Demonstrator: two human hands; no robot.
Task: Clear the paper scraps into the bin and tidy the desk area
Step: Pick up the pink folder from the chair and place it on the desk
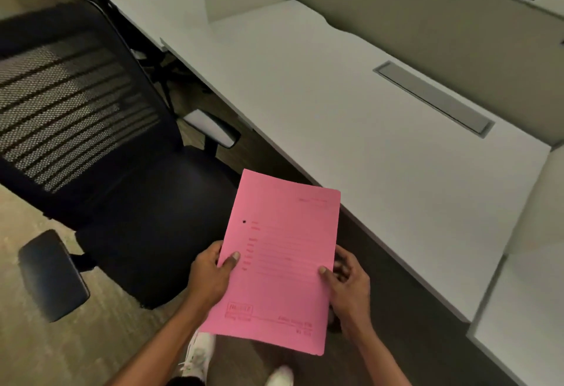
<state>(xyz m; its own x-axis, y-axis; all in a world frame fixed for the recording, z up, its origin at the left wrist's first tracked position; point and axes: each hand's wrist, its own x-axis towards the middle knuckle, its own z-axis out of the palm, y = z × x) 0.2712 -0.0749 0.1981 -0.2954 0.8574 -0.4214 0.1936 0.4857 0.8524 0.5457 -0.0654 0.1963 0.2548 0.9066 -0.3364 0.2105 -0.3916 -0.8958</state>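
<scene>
A pink paper folder (pixel 280 251) with red printed lines is held flat in front of me, above the floor just off the near edge of the white desk (pixel 335 105). My left hand (pixel 210 272) grips its left edge, thumb on top. On the folder's right edge sits my right hand (pixel 348 282), thumb on top and fingers underneath. No paper scraps or bin are in view.
A black mesh office chair (pixel 91 129) stands to the left, its armrests (pixel 52 276) sticking out. A grey cable flap (pixel 433 97) is set into the desk by the partition wall (pixel 442 16). My white shoes (pixel 198 355) show below.
</scene>
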